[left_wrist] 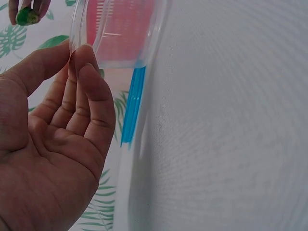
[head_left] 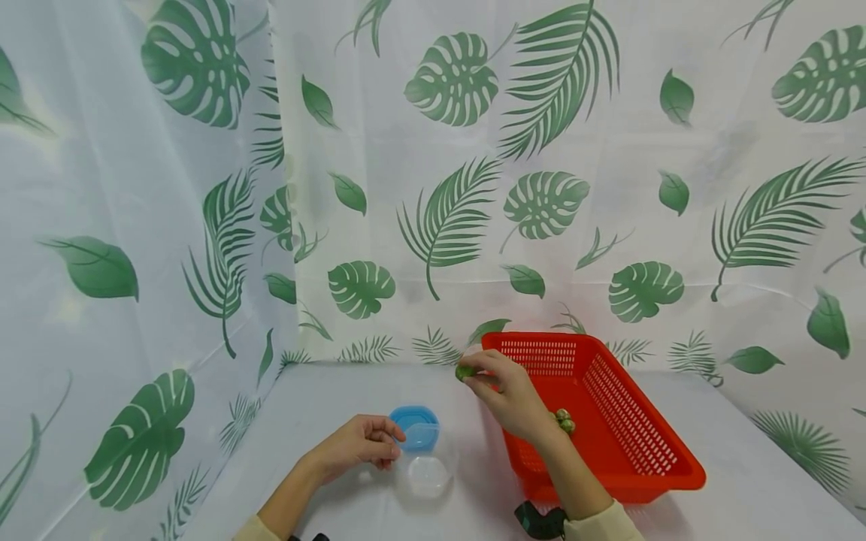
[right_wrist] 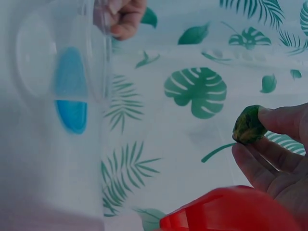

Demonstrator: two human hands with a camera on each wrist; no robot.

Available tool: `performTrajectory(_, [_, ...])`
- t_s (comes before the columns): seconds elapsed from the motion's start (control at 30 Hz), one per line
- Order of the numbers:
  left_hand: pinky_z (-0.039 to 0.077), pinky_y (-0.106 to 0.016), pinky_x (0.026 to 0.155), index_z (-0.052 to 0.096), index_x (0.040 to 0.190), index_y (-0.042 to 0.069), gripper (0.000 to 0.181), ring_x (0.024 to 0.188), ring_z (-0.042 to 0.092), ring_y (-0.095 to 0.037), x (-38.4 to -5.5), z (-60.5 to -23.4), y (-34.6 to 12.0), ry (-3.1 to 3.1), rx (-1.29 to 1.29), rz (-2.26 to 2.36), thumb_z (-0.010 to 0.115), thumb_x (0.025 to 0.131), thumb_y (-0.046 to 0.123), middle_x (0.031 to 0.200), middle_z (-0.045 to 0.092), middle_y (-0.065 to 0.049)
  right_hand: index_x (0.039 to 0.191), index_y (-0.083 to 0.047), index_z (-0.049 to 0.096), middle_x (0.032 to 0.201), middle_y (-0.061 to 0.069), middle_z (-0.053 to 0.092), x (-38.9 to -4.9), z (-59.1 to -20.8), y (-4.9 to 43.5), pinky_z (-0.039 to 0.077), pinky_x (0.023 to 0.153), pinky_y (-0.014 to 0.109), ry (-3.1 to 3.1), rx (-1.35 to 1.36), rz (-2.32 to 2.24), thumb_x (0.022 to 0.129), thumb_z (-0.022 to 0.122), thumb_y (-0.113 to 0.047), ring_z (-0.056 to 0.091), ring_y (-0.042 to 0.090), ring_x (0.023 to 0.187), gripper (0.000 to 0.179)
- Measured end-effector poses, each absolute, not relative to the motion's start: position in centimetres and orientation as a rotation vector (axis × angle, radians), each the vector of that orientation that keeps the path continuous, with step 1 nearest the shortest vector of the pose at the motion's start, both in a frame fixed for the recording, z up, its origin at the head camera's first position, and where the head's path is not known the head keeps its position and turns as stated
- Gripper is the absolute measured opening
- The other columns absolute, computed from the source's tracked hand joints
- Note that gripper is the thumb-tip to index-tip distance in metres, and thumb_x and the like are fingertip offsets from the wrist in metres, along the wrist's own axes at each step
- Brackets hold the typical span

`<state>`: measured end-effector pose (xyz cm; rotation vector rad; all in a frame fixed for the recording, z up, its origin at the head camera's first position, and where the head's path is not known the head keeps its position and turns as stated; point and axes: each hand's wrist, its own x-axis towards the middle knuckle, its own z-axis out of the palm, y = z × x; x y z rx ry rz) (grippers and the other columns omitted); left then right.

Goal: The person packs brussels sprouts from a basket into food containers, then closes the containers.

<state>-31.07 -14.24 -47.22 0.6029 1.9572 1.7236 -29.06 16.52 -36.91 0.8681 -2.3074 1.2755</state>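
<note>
In the head view my left hand (head_left: 360, 448) pinches the rim of a clear plastic tub (head_left: 428, 479) on the white table. The left wrist view shows the thumb and fingertips (left_wrist: 88, 77) at the tub's rim. A blue lid (head_left: 413, 415) lies flat just beyond the tub, partly seen through it. My right hand (head_left: 509, 397) holds a green Brussels sprout (right_wrist: 248, 126) between thumb and fingers, raised by the left edge of the red basket (head_left: 595, 428). Several more sprouts (head_left: 565, 423) lie inside that basket, partly hidden by my right forearm.
The basket, with slotted walls, takes up the table's right side. A white curtain (head_left: 460, 248) with green leaf prints stands behind and to the left of the table. Dark wrist gear (head_left: 539, 520) sits near my right sleeve.
</note>
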Motion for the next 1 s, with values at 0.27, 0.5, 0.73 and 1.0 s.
performTrajectory(0.27, [0.058,-0.029,0.071,0.061,0.123,-0.012,0.041,0.074,0.067,-0.012,-31.2,-47.2,-14.2,1.965,0.591,1.724,0.076,0.094,0.013,0.086,0.073,-0.001,0.121,-0.015,0.072,0.116,0.003,0.072,-29.0,-37.4,15.9,0.060,0.091,0.029,-2.308,0.908,1.298,0.097,0.071,-0.003,0.071,0.023,0.107,0.026])
performTrajectory(0.5, [0.058,-0.030,0.071,0.062,0.124,-0.011,0.040,0.074,0.068,-0.013,-31.2,-47.2,-14.2,1.964,0.576,1.723,0.075,0.095,0.012,0.086,0.073,-0.001,0.120,-0.010,0.071,0.116,0.005,0.072,-28.7,-37.6,15.2,0.061,0.091,0.033,-2.329,0.931,1.302,0.097,0.071,-0.003,0.072,0.024,0.109,0.024])
performTrajectory(0.73, [0.059,-0.030,0.071,0.062,0.123,-0.012,0.041,0.074,0.067,-0.012,-31.2,-47.3,-14.2,1.966,0.584,1.728,0.076,0.094,0.013,0.086,0.073,-0.001,0.120,-0.009,0.070,0.113,0.001,0.072,-28.4,-37.9,14.0,0.060,0.091,0.032,-2.407,0.960,1.268,0.098,0.069,-0.002,0.072,0.018,0.108,0.023])
performTrajectory(1.0, [0.059,-0.029,0.072,0.062,0.123,-0.012,0.042,0.074,0.067,-0.012,-31.1,-47.3,-14.2,1.953,0.590,1.733,0.076,0.094,0.014,0.086,0.073,-0.001,0.120,-0.012,0.069,0.113,-0.001,0.071,-28.2,-38.5,13.3,0.061,0.091,0.033,-2.456,0.952,1.262,0.097,0.071,-0.004,0.072,0.017,0.107,0.024])
